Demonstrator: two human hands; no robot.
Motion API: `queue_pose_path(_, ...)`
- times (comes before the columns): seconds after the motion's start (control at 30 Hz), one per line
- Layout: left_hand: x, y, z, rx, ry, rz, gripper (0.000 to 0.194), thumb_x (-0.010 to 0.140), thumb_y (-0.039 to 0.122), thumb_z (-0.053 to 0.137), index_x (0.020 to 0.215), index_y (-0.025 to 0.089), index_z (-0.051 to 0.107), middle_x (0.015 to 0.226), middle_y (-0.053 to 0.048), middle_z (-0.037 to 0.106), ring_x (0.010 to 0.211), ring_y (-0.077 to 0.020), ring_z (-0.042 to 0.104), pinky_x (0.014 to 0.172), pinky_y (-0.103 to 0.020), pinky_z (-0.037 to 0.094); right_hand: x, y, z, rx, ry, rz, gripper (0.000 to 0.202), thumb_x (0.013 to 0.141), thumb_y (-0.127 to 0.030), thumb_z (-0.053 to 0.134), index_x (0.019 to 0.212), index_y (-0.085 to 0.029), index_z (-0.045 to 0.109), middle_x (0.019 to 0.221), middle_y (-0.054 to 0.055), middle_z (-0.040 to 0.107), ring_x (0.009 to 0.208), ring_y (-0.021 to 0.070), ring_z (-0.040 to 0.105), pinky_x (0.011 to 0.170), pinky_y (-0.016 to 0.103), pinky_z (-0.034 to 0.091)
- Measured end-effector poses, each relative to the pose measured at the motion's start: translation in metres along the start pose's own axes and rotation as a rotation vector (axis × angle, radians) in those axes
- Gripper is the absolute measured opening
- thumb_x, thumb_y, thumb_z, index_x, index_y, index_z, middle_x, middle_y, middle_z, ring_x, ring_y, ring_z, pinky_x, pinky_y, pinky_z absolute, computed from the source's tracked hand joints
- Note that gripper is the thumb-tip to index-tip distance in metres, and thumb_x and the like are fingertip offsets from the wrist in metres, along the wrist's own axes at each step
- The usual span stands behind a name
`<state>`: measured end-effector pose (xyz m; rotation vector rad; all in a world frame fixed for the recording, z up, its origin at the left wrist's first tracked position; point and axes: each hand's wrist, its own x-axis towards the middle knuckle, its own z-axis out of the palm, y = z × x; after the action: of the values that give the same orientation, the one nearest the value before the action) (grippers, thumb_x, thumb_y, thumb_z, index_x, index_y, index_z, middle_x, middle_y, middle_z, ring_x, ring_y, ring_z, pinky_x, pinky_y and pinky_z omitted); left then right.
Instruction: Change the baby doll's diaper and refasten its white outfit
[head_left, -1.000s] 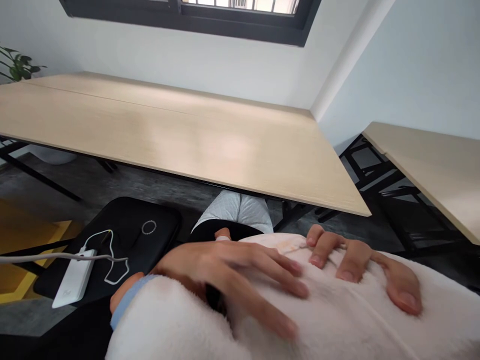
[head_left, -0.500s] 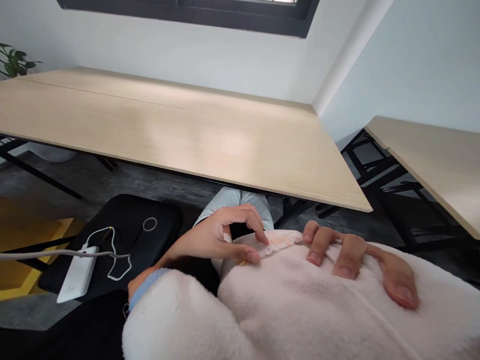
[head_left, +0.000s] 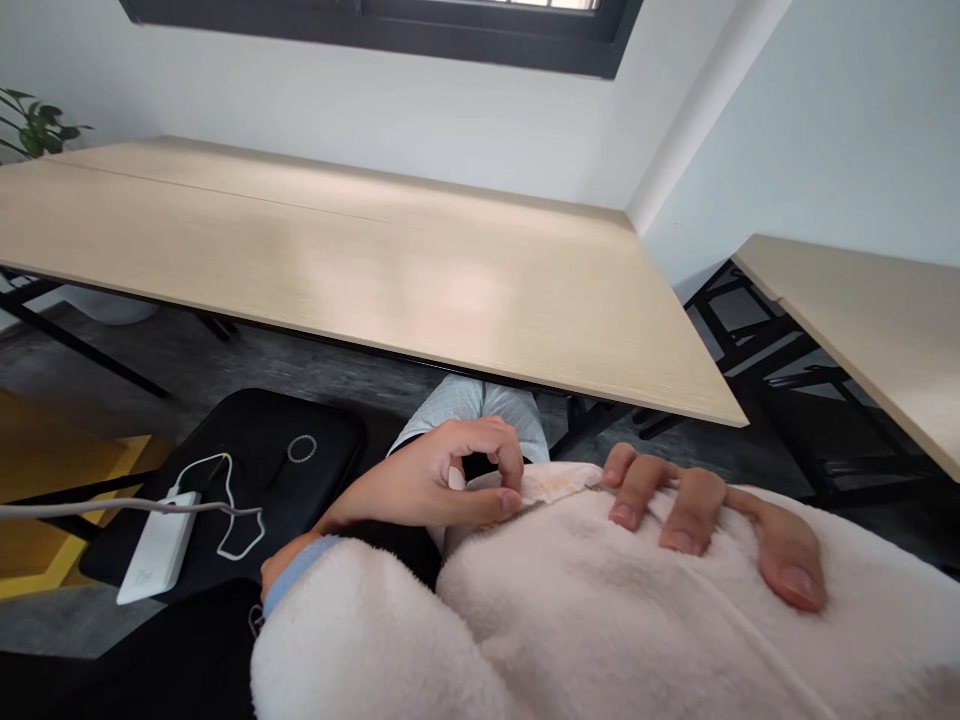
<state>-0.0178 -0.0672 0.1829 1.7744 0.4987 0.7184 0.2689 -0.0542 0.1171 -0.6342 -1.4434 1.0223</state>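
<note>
Fuzzy white cloth (head_left: 622, 610) fills the lower right. My left hand (head_left: 433, 474), low middle, seems to pinch it; my right hand (head_left: 694, 508) spreads over it, grip unclear. I'm likely working its edge (head_left: 556, 484); next needs a firm pinch.

Your one view looks forward and down from your head, close above the white fleece (head_left: 637, 610) at five o'clock, and faces across the table (head_left: 420, 265) toward the window (head_left: 480, 42), which the top edge crops at twelve.
</note>
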Motion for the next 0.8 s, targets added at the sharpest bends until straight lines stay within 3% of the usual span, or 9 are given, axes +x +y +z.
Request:
queue_pose_path(0.1,-0.001,-0.002,0.0,-0.042,0.024,-0.032,0.024,0.096,0.036,0.067,0.082,0.017,0.062,0.083,-0.002,0.063,0.086,-0.016,0.057,0.081,-0.029,0.045,0.012,-0.016,0.011,0.098,-0.228,-0.357,0.036,0.044,-0.072,0.081,0.058,-0.044,0.065,0.036,-0.01,0.04,0.034,0.0174,0.049,0.054,0.032,0.054)
queue_pose_path(0.17,-0.002,-0.002,0.001,-0.064,0.032,-0.059,0.026,0.096,0.038,0.067,0.082,0.017,0.062,0.083,-0.002,0.062,0.084,-0.0155,0.056,0.078,-0.028,0.045,0.021,-0.029,0.021,0.177,-0.355,-0.496,0.022,0.057,-0.058,0.08,0.058,-0.044,0.064,0.038,-0.013,0.047,0.035,0.0157,0.054,0.059,0.03,0.057)
queue_pose_path(0.3,-0.002,-0.002,0.001,-0.1,0.05,-0.088,0.027,0.095,0.041,0.068,0.083,0.017,0.062,0.082,-0.002,0.06,0.081,-0.0145,0.055,0.072,-0.027,0.044,0.033,-0.044,0.031,0.172,-0.439,-0.401,0.023,0.054,-0.064,0.081,0.053,-0.049,0.064,0.036,-0.013,0.046,0.034,0.0172,0.054,0.054,0.031,0.056)
queue_pose_path(0.37,-0.002,-0.002,0.002,-0.122,0.053,-0.081,0.028,0.094,0.041,0.069,0.082,0.017,0.062,0.082,-0.002,0.06,0.08,-0.0142,0.054,0.072,-0.026,0.043,0.033,-0.047,0.033,0.167,-0.456,-0.383,0.023,0.06,-0.061,0.079,0.051,-0.048,0.062,0.038,-0.013,0.05,0.036,0.0169,0.056,0.056,0.031,0.056)
queue_pose_path(0.47,-0.001,-0.003,0.002,-0.155,0.053,-0.052,0.027,0.095,0.038,0.069,0.08,0.017,0.061,0.081,-0.002,0.058,0.078,-0.0138,0.053,0.071,-0.026,0.043,0.031,-0.047,0.033,0.233,-0.456,-0.445,0.024,0.075,-0.044,0.07,0.056,-0.034,0.058,0.055,-0.013,0.064,0.054,0.0144,0.069,0.073,0.029,0.059)
queue_pose_path(0.6,0.0,-0.003,0.002,-0.181,0.051,-0.038,0.025,0.096,0.036,0.067,0.081,0.016,0.062,0.081,-0.002,0.058,0.077,-0.0137,0.052,0.07,-0.027,0.041,0.026,-0.042,0.033,0.277,-0.468,-0.481,0.012,0.076,-0.039,0.066,0.069,-0.032,0.059,0.076,-0.01,0.072,0.074,0.0155,0.075,0.089,0.029,0.058)
queue_pose_path(0.67,0.001,-0.003,0.002,-0.185,0.06,-0.045,0.025,0.095,0.036,0.067,0.081,0.016,0.062,0.08,-0.002,0.058,0.077,-0.0138,0.052,0.07,-0.027,0.04,0.025,-0.039,0.031,0.275,-0.47,-0.5,0.011,0.072,-0.041,0.068,0.07,-0.034,0.06,0.076,-0.011,0.071,0.068,0.0156,0.073,0.086,0.03,0.059)
queue_pose_path(0.8,0.001,-0.002,0.002,-0.2,0.064,-0.063,0.027,0.095,0.037,0.067,0.079,0.016,0.06,0.078,-0.001,0.057,0.075,-0.0135,0.05,0.068,-0.027,0.039,0.023,-0.038,0.029,0.225,-0.419,-0.443,0.02,0.062,-0.051,0.077,0.063,-0.038,0.061,0.055,-0.013,0.062,0.05,0.0152,0.065,0.072,0.032,0.057)
